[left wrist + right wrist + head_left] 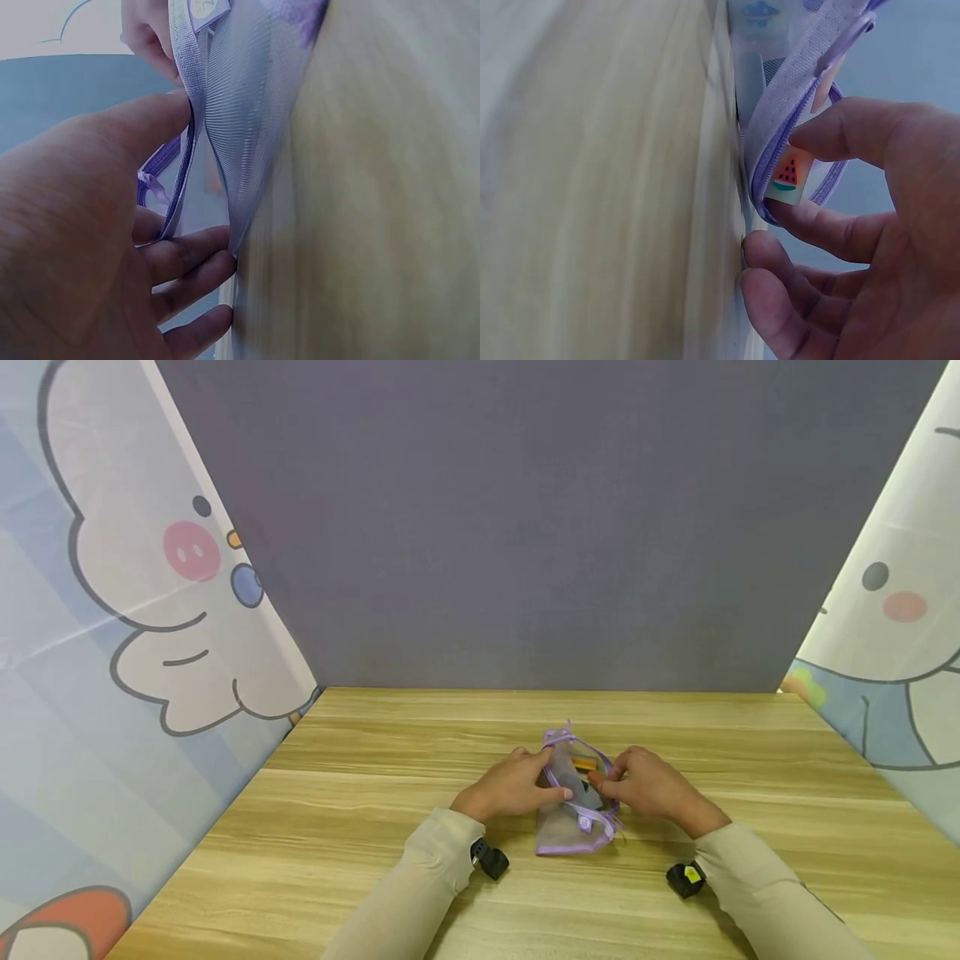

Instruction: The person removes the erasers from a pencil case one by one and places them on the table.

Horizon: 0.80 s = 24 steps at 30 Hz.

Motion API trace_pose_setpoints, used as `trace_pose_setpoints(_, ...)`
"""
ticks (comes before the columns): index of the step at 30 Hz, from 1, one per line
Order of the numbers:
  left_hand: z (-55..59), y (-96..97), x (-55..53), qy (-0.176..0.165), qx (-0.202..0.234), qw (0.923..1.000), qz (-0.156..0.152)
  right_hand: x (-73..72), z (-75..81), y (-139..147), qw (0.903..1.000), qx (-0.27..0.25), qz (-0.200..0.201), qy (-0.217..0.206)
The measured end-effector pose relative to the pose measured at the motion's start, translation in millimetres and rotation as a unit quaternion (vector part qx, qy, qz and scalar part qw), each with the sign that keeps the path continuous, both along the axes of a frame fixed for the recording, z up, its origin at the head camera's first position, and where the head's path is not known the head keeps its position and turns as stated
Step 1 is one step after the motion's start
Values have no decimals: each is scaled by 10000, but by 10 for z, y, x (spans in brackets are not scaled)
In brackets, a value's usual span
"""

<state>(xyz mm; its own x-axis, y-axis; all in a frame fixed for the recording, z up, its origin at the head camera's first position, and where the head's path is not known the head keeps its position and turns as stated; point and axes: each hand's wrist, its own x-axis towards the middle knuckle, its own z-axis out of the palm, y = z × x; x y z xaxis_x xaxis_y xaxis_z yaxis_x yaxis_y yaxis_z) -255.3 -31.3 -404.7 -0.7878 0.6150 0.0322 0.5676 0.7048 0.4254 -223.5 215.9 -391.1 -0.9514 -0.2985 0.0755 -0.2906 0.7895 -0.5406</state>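
A grey mesh zip pouch [558, 831] with purple trim lies on the table, its zipped mouth spread open. My left hand [513, 785] holds the near left rim, thumb and index finger on either side of the zip edge in the left wrist view. At the right side of the mouth, my right hand [651, 783] pinches a small white block with a watermelon print [790, 177] between thumb and index finger. The block overlaps the zip edge. An orange-yellow item [584, 763] shows inside the pouch. Through the mesh, a blue print [756, 15] is visible.
The wood-grain table [360, 835] extends around the pouch on all sides. A dark grey panel [525, 527] rises behind it. Cartoon-printed sheets [150, 668] hang at left and right. Black wrist cameras [491, 860] sit at both cuffs.
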Motion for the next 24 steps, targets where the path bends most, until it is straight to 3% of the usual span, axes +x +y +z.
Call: trace_pose_setpoints(24, 34, -2, 31, 202, -215, 9994, 205, 14, 6, 44, 9992, -351, -146, -99)
